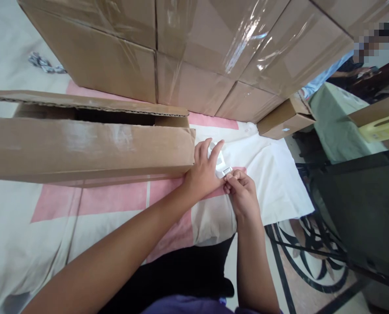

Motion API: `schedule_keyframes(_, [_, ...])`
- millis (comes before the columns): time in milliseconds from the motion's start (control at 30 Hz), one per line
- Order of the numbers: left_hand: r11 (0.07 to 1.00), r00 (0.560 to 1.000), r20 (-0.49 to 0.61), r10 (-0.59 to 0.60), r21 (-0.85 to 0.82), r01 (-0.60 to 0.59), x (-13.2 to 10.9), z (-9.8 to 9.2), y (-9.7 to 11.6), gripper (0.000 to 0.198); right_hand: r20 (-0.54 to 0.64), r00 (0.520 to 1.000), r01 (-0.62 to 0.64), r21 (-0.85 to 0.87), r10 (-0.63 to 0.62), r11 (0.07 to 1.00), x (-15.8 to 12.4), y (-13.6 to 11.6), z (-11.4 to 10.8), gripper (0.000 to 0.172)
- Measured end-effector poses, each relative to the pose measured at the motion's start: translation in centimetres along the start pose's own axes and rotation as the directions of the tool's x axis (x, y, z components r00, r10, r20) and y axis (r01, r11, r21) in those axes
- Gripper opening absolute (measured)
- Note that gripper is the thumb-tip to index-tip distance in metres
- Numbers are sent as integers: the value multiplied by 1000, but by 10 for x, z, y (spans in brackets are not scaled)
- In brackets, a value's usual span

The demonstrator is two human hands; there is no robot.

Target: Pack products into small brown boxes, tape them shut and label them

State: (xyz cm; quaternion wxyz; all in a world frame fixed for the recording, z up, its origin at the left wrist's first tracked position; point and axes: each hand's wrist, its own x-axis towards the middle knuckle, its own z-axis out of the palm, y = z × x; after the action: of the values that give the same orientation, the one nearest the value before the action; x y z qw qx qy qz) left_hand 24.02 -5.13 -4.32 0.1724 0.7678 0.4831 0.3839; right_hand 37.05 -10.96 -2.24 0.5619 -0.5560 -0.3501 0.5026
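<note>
My left hand (206, 165) is beside the right end of an open cardboard box (92, 146), its fingers curved around a small white ring-shaped object (219, 162). That object has a pale rectangular end piece and may be a tape roll on a holder; its exact kind is unclear. My right hand (242, 185) is closed, thumb and fingers pinched together at the rectangular end. Whatever lies between those fingertips is too small to make out. The box rests on a pink-and-white cloth (115, 203), with its upper flap raised and a dark interior.
Tape-wrapped stacked cartons (194, 65) rise behind the box. A smaller carton (284, 120) stands to their right. Further right are a dark chair (361, 209), a green-covered table (335, 117) and a yellow jug (382, 128). Another person (348, 72) is at the upper right.
</note>
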Motion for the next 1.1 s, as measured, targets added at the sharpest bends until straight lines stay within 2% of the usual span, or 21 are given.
schedule_keyframes(300, [998,1000,-8,6,64,-6,-2,1,-1,92,26,999,-23,-39,24,999,5,0,-2,44])
schedule_keyframes(433, [996,1000,-5,-13,91,13,-2,-1,1,92,48,999,12,-50,-9,999,4,4,-4,43])
schedule_keyframes(567, [996,1000,7,-22,86,21,-1,-3,3,91,16,997,76,-11,-76,997,1,9,-5,43])
schedule_keyframes(900, [997,999,-35,-5,71,7,-2,-2,3,88,-41,995,93,60,-90,994,-1,7,-5,50])
schedule_keyframes(1100, [999,1000,-15,5,41,-4,-2,-3,3,87,-39,996,88,78,-85,993,-1,2,-2,53])
